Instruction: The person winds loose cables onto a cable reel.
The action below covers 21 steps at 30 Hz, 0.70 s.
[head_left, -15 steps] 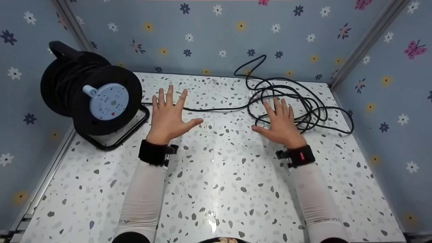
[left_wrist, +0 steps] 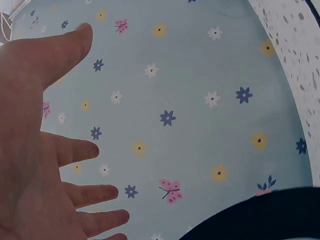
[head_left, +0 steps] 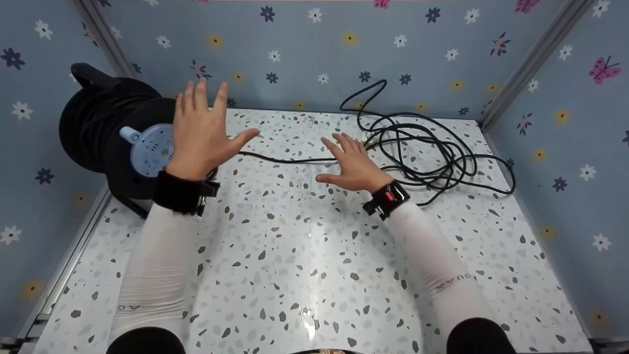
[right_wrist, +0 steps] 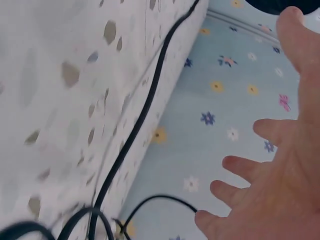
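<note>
Reaching out over the speckled tabletop (head_left: 304,275), two arms in white sleeves (head_left: 162,260) carry black wrist straps (head_left: 179,192), and both hands are spread flat with nothing in them. Nearest of the two, the right hand (head_left: 351,164) hovers low over the middle of the tabletop, fingers straight and slightly fanned, pointing toward the far left; its fingertips (head_left: 330,142) lie just above the straight run of black cable (head_left: 295,160) that crosses the surface, though whether they touch it cannot be told. In the right wrist view the same hand (right_wrist: 280,190) is open above that cable (right_wrist: 145,110), with the flowered wall behind. Farther off and higher, the left hand (head_left: 204,132) is raised with fingers straight and thumb out to the right, in front of the black cable reel (head_left: 103,132) standing at the far left edge of the tabletop; it covers part of the reel's pale blue socket face (head_left: 150,150) from this view, and contact cannot be judged. The left wrist view shows only the open palm (left_wrist: 35,150) against the flowered wall (left_wrist: 190,115). At the far right, well apart from the reel, the rest of the cable lies in a loose tangled heap (head_left: 422,147), one loop rising against the back wall (head_left: 314,54).
</note>
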### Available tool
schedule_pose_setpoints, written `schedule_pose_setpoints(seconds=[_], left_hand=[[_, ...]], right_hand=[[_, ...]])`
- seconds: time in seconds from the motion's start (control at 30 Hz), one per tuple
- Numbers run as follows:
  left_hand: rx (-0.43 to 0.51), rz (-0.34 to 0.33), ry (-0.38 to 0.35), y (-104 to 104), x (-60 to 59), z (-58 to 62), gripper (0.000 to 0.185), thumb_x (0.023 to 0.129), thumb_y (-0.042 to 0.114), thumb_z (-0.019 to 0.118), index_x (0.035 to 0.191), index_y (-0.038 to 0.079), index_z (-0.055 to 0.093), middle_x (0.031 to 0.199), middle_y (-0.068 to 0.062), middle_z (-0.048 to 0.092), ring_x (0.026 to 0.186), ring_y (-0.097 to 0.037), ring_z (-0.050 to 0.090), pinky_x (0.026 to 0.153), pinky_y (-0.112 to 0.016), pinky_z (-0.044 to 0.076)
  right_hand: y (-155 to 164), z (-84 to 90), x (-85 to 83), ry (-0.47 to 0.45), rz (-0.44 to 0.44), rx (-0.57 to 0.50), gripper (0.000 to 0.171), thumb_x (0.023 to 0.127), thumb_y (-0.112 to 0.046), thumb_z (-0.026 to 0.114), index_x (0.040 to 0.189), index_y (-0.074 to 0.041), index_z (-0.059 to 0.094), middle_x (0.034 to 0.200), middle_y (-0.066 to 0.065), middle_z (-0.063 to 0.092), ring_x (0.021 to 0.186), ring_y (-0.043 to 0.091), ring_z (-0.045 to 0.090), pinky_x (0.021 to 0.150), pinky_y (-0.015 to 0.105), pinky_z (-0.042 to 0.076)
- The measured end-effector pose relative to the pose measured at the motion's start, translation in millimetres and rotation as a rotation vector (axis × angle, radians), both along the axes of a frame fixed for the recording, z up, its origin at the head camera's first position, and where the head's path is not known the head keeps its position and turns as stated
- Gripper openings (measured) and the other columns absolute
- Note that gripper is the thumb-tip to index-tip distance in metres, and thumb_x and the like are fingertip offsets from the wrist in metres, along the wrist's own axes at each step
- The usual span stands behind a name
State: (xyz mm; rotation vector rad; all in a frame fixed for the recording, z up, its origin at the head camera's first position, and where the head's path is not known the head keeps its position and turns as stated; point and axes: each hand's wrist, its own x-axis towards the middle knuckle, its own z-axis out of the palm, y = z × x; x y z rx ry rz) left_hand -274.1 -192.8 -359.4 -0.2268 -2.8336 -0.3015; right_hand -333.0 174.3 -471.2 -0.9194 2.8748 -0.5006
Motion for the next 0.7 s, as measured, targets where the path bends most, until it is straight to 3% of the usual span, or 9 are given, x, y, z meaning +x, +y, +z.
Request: schedule_pose_setpoints(seconds=[0.3, 0.57, 0.7], left_hand=[[-0.044, 0.082, 0.120, -36.4, -0.9, 34.7, 0.103, 0.109, 0.072, 0.053, 0.177, 0.004, 0.016, 0.179, -0.034, 0.012, 0.169, -0.050, 0.004, 0.138, -0.056, -0.001], [-0.013, 0.180, 0.239, -71.1, -1.4, 48.8, 0.095, 0.113, 0.069, 0.046, 0.176, 0.001, 0.021, 0.176, -0.036, 0.020, 0.168, -0.049, 0.010, 0.138, -0.049, -0.003], [-0.012, 0.264, 0.178, -86.5, -2.2, 55.0, 0.100, 0.112, 0.073, 0.038, 0.177, 0.002, 0.013, 0.177, -0.038, 0.013, 0.168, -0.051, 0.005, 0.138, -0.053, -0.005]], right_hand=[[-63.0, -1.2, -15.8, -0.031, 0.116, -0.043, 0.106, 0.101, -0.077, 0.064, 0.180, -0.023, 0.017, 0.184, 0.014, 0.015, 0.170, 0.036, 0.012, 0.137, 0.057, 0.006], [-110.2, -9.0, -20.2, -0.067, 0.188, -0.048, 0.102, 0.103, -0.076, 0.062, 0.180, -0.026, 0.017, 0.184, 0.011, 0.015, 0.170, 0.034, 0.013, 0.137, 0.057, 0.011], [-130.4, -15.6, -21.1, -0.087, 0.203, -0.046, 0.102, 0.103, -0.074, 0.063, 0.180, -0.026, 0.016, 0.184, 0.010, 0.014, 0.171, 0.030, 0.011, 0.138, 0.053, 0.012]])
